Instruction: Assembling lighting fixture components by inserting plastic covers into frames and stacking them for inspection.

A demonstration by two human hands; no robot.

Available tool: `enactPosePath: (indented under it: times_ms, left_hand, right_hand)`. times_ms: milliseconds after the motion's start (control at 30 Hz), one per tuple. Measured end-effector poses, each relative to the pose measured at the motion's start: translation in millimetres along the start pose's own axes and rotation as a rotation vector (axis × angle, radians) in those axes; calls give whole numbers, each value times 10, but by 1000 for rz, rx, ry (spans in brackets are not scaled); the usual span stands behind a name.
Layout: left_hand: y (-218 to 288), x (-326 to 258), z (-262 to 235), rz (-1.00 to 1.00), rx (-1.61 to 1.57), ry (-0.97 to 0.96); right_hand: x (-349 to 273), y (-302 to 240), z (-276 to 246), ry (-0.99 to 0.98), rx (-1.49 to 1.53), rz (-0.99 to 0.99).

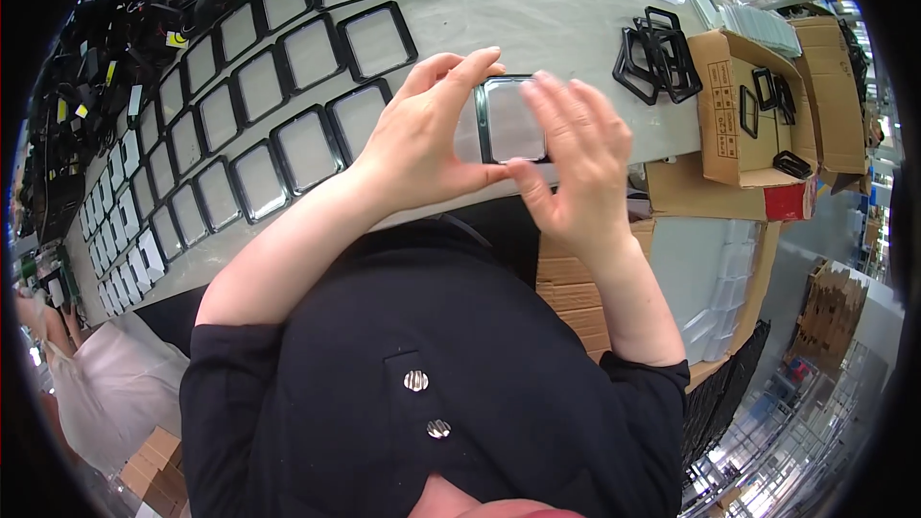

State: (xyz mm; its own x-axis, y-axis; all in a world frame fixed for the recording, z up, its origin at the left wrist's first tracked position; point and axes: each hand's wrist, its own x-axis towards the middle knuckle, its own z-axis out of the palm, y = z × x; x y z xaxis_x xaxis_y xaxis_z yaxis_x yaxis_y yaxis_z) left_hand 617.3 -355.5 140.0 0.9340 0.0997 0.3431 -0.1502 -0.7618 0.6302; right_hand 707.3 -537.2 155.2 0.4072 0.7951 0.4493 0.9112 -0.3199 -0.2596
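Note:
A black rectangular frame [484, 125] with a clear panel [513, 123] is between my two hands, over the near part of the table. My left hand [422, 129] spans its left side, fingers at the far corner and thumb at the near edge, closed on it. Over the frame's right side is my right hand [580, 149]. Its fingers are stretched out and slightly blurred across the right edge, and the thumb tip is by the near edge. The fingers hide the frame's right border. Left of my hands, similar frames [257, 177] lie in rows.
Loose black frames [657, 58] are heaped on the table's right. Beyond the table edge, an open cardboard box [721, 120] holds more frames. Clear plastic trays [729, 269] lie in another carton. White pieces [125, 221] and dark cabled parts [144, 38] are at left. Another person's pale clothing [120, 374] shows lower left.

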Motion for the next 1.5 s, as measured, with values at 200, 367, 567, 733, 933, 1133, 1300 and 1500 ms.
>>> enactPosePath:
  times_ms: [200,367,567,733,933,1133,1300,1500]
  left_hand:
    - [-83,28,70,-75,210,-177]
    - [-81,-66,83,74,459,-199]
    - [-91,46,121,146,410,-205]
    - [-89,57,90,160,454,-223]
    - [-96,29,58,161,518,-258]
    - [-140,21,87,192,483,-215]
    - [-149,70,107,160,451,-239]
    - [-306,370,-111,39,620,-142]
  right_hand:
    - [-185,12,314,-174,-101,-3]
    - [-97,-19,319,-175,-168,-20]
    - [-190,35,360,-151,-68,10]
    - [-170,94,260,-18,43,97]
    - [-190,76,403,-99,-138,0]
    - [-77,78,427,-57,-106,43]
    - [-120,151,417,-21,77,107]
    - [-44,442,-89,215,37,240]
